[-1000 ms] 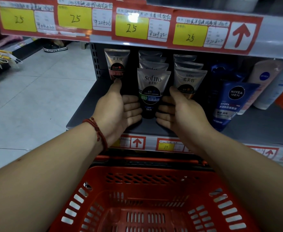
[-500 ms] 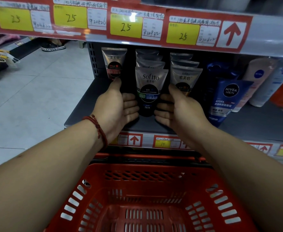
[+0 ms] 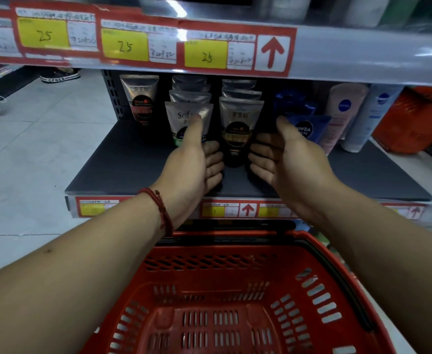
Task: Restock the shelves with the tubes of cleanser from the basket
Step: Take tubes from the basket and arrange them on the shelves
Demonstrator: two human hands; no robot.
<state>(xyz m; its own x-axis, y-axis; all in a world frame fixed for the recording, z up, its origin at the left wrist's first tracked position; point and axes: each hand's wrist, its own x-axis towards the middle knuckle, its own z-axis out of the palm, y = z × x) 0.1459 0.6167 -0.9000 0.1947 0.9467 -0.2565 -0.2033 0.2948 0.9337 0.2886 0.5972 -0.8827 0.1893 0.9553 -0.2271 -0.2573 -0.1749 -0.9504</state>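
Observation:
Silver cleanser tubes stand in rows on the dark grey shelf [image 3: 123,164]. A lone tube with a red and black label [image 3: 139,98] is at the left, a Softto row [image 3: 181,111] in the middle, and a row with black and gold labels [image 3: 240,116] to its right. My left hand [image 3: 194,164] and my right hand [image 3: 286,159] cup either side of the front tube of the right row, fingers curled toward its lower end. Neither hand visibly grips it. My left thumb covers part of the front Softto tube. The red basket [image 3: 209,264] below shows no tubes inside.
A blue Nivea Men tube [image 3: 309,126], a pink bottle [image 3: 342,111] and a white bottle [image 3: 370,118] stand right of my right hand, then an orange pack [image 3: 411,118]. The upper shelf edge with price labels [image 3: 207,54] overhangs the tubes. Tiled floor [image 3: 31,149] lies left.
Both hands have shifted right, from flanking the front Softto tube to flanking the front tube of the neighbouring row. The camera view has swung right with them.

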